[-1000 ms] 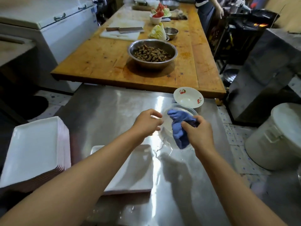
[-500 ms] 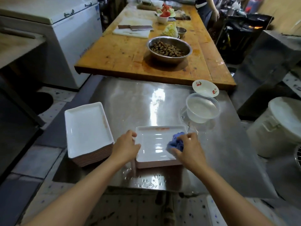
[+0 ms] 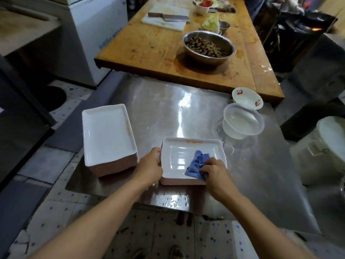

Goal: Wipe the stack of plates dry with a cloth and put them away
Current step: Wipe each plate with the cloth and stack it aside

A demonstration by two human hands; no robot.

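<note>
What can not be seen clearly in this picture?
Head view only:
- Right hand fingers: buried in the blue cloth.
- Plate near right corner: covered by that hand.
- Orange print on the stack of plates: too small to read.
- Person beyond the wooden table: cut off by the top edge.

Legible text: none.

- White chest freezer (image 3: 97, 34), front panel: a line of blue lettering, blurred and slanted, not readable.
- Single white rectangular plate (image 3: 193, 146), far rim: a short orange printed mark, too small to read.
- Stack of white plates (image 3: 108, 135), right rim of the top plate: a similar orange printed mark, unreadable.
- Small white bowl (image 3: 247, 98): red decorative motifs on the inner rim, no lettering discernible.
</note>
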